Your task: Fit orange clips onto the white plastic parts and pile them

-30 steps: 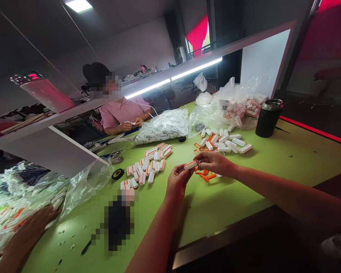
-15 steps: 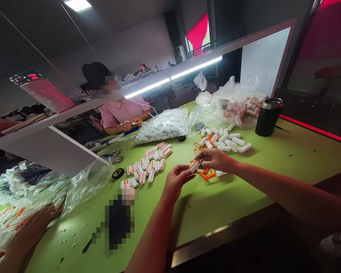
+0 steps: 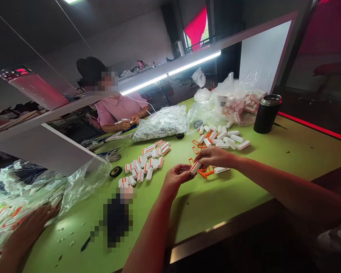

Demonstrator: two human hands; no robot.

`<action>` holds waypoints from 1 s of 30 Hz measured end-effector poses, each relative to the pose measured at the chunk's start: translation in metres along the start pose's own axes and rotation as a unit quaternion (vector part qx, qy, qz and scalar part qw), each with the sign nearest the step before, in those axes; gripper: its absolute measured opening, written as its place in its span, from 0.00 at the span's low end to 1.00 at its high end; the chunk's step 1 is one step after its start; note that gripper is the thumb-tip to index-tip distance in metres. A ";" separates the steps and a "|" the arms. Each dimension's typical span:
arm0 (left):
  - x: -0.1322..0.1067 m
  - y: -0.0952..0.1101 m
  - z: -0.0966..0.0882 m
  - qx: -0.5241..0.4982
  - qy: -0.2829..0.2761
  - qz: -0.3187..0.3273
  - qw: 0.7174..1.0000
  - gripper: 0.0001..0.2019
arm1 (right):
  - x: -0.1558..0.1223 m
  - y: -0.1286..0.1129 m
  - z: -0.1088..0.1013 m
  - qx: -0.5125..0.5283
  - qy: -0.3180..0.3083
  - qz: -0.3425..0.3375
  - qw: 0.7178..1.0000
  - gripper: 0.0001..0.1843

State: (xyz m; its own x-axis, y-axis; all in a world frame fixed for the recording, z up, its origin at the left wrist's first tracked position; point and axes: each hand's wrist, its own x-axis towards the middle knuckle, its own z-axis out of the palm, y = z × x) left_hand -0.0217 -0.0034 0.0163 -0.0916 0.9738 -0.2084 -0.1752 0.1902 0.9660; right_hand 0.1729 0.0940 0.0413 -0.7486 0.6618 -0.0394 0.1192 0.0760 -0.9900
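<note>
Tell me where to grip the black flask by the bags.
Round its middle, from the right or near side: the flask stands upright, a plain cylinder with no handle showing, and bags crowd its left. The left hand and right hand hold a connector.

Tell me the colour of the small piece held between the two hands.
The piece is white with an orange stripe; the head view shows it best.
</note>
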 end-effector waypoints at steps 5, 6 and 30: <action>-0.003 0.002 0.002 0.041 -0.014 0.028 0.999 0.16 | 0.001 0.001 -0.006 -0.037 -0.033 0.017 0.999 0.09; -0.003 0.002 0.002 0.041 -0.015 0.031 0.999 0.16 | 0.002 0.002 -0.007 -0.026 -0.040 0.023 0.999 0.11; 0.012 0.003 -0.027 0.138 0.112 0.049 0.983 0.26 | 0.000 0.003 -0.001 -0.272 0.025 -0.100 0.957 0.07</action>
State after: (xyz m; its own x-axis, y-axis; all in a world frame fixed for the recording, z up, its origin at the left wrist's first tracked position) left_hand -0.0501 0.0057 0.0126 -0.3129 0.9433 -0.1107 0.1151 0.1533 0.9814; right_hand 0.1743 0.0951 0.0386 -0.7608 0.6279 0.1639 0.3091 0.5727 -0.7593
